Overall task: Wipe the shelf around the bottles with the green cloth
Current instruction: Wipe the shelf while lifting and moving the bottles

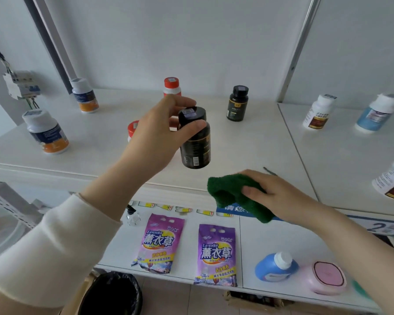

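Green cloth [228, 192] bunched; black bottle [195, 146] aloft

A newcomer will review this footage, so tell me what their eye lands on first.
At the centre, the left hand grips a black bottle by its cap over the white shelf. Just right of it, the right hand holds a green cloth at the shelf's front edge. Below, two purple detergent bags stand out on the lower shelf.

A single wide-angle head view looks forward and down from close above the white shelf [248, 142], facing the back wall [191, 42], with the lower shelf [271, 242] beneath.
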Demonstrator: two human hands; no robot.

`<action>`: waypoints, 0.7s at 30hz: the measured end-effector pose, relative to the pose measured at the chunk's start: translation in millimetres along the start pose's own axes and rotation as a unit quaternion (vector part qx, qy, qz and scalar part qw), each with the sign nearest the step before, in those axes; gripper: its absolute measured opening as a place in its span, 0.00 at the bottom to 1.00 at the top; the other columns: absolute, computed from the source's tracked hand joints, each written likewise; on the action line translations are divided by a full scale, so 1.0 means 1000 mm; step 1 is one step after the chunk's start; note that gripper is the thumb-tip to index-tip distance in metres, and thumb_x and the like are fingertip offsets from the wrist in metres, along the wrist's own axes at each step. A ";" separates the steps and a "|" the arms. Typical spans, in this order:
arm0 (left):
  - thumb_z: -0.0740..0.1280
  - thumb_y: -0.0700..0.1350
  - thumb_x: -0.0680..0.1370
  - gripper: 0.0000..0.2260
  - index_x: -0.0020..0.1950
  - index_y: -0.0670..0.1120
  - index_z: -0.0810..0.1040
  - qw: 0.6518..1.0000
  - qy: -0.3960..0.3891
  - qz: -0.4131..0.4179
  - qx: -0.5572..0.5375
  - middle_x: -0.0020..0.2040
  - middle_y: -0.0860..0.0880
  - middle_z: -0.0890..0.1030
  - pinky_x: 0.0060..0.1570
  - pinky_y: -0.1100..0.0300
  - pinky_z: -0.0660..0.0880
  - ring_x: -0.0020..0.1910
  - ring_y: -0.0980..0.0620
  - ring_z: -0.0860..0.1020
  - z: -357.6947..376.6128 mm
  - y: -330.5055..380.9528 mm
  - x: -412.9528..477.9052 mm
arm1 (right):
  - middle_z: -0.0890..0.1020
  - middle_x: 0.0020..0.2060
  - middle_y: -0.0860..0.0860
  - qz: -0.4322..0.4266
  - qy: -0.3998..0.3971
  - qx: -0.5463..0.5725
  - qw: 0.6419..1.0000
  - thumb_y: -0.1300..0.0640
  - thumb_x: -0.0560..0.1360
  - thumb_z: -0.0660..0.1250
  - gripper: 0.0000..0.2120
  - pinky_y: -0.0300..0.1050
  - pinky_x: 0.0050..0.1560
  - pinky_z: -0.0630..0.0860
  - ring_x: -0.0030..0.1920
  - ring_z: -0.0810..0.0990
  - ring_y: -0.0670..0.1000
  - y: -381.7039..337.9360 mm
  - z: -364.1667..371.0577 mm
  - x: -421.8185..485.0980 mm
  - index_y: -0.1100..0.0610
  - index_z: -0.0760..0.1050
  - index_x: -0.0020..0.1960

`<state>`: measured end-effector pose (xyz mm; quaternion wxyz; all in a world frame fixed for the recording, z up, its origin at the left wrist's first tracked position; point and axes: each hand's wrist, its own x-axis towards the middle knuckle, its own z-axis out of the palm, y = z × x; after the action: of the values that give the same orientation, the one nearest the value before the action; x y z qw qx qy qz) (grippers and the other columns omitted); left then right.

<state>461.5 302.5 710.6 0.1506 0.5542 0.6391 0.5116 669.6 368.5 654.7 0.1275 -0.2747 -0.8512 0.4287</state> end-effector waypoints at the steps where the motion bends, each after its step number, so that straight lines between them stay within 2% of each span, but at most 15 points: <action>1: 0.69 0.48 0.72 0.14 0.56 0.52 0.73 1.000 -0.010 0.005 0.000 0.54 0.53 0.79 0.44 0.57 0.76 0.52 0.50 0.79 0.007 0.000 0.001 | 0.80 0.39 0.43 0.016 0.024 0.041 0.999 0.55 0.77 0.59 0.08 0.32 0.44 0.72 0.39 0.77 0.37 0.003 -0.008 -0.009 0.43 0.73 0.47; 4: 0.68 0.47 0.74 0.16 0.61 0.49 0.72 0.999 -0.046 0.019 0.015 0.52 0.55 0.77 0.48 0.67 0.74 0.51 0.54 0.77 0.029 0.002 0.005 | 0.84 0.41 0.40 0.051 0.184 0.170 0.967 0.53 0.75 0.60 0.08 0.35 0.51 0.77 0.47 0.80 0.42 0.013 -0.041 -0.026 0.43 0.76 0.46; 6: 0.68 0.46 0.74 0.16 0.61 0.49 0.72 0.997 -0.065 0.027 0.023 0.50 0.56 0.75 0.43 0.74 0.71 0.48 0.57 0.75 0.046 0.004 0.008 | 0.82 0.47 0.40 0.054 0.310 0.121 0.942 0.54 0.77 0.59 0.09 0.42 0.57 0.74 0.53 0.78 0.46 0.021 -0.065 -0.029 0.41 0.75 0.50; 8: 0.68 0.46 0.73 0.17 0.61 0.48 0.72 0.996 -0.078 0.029 0.018 0.50 0.56 0.75 0.42 0.76 0.70 0.48 0.56 0.75 0.062 0.004 0.011 | 0.78 0.53 0.45 0.077 0.371 0.032 0.925 0.55 0.78 0.58 0.12 0.42 0.57 0.70 0.55 0.75 0.47 0.028 -0.081 -0.027 0.46 0.72 0.60; 11: 0.68 0.46 0.73 0.17 0.61 0.48 0.72 0.995 -0.097 0.022 0.005 0.52 0.54 0.76 0.44 0.71 0.70 0.51 0.54 0.76 0.083 0.003 0.014 | 0.77 0.54 0.50 0.130 0.334 -0.036 0.933 0.55 0.79 0.57 0.15 0.38 0.48 0.71 0.55 0.75 0.51 0.049 -0.085 -0.017 0.52 0.70 0.64; 15: 0.68 0.46 0.73 0.17 0.61 0.49 0.71 0.994 -0.109 0.017 0.007 0.51 0.54 0.75 0.42 0.75 0.68 0.49 0.55 0.74 0.099 -0.001 0.015 | 0.78 0.58 0.52 0.174 0.282 -0.111 0.937 0.51 0.79 0.57 0.17 0.42 0.51 0.68 0.54 0.74 0.50 0.067 -0.063 -0.013 0.52 0.68 0.66; 19: 0.68 0.45 0.73 0.17 0.61 0.49 0.72 0.994 -0.112 0.017 -0.006 0.51 0.53 0.75 0.43 0.72 0.70 0.50 0.54 0.74 0.110 -0.003 0.012 | 0.80 0.48 0.50 0.158 0.270 -0.093 0.945 0.51 0.78 0.57 0.14 0.39 0.44 0.70 0.48 0.77 0.50 0.055 -0.047 -0.038 0.52 0.71 0.62; 21: 0.68 0.45 0.74 0.17 0.62 0.49 0.71 0.994 -0.106 0.019 -0.012 0.51 0.53 0.75 0.46 0.67 0.70 0.50 0.53 0.74 0.113 -0.004 0.010 | 0.80 0.42 0.48 0.150 0.267 -0.084 0.948 0.52 0.78 0.58 0.09 0.33 0.39 0.70 0.43 0.78 0.47 0.047 -0.040 -0.059 0.51 0.73 0.55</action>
<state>541.8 366.8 662.8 0.2144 0.6154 0.6030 0.4601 752.8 383.3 641.6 0.2612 -0.5132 -0.7679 0.2805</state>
